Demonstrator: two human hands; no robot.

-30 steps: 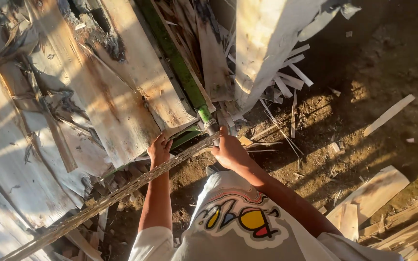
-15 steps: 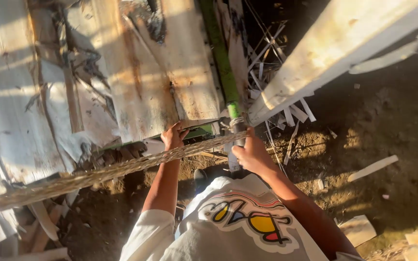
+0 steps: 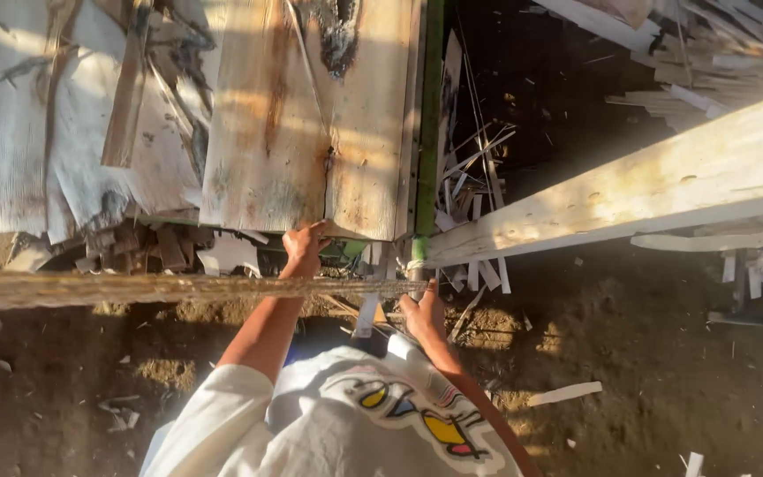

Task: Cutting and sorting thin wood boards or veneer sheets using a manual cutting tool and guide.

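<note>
Nearest, lower centre: a white printed shirt (image 3: pixel 355 424), seen from above, both arms reaching up the frame.
Right hand (image 3: pixel 423 314): centre of frame, fingers curled shut around the near end of the rough pole (image 3: pixel 134 287), just below the green post (image 3: pixel 430 132).
Left hand (image 3: pixel 304 249): slightly up and left of the right, fingers hooked over the lower edge of the weathered board (image 3: pixel 311 115), just above the pole; whether it also presses the pole cannot be told.
Pole, position: runs from the left edge to the centre, level across the frame.
Pole, handling: judged stiff, long and splintery, so awkward at one end; best gripped with both hands spread apart.
Pole, look: grey-brown, fibrous, sunlit.
Board: pale, stained, charred dark at the top.
Ground (image 3: pixel 664 380): brown earth strewn with wood offcuts.
Far right: a pale plank (image 3: pixel 646 190) slants to the upper right.
</note>
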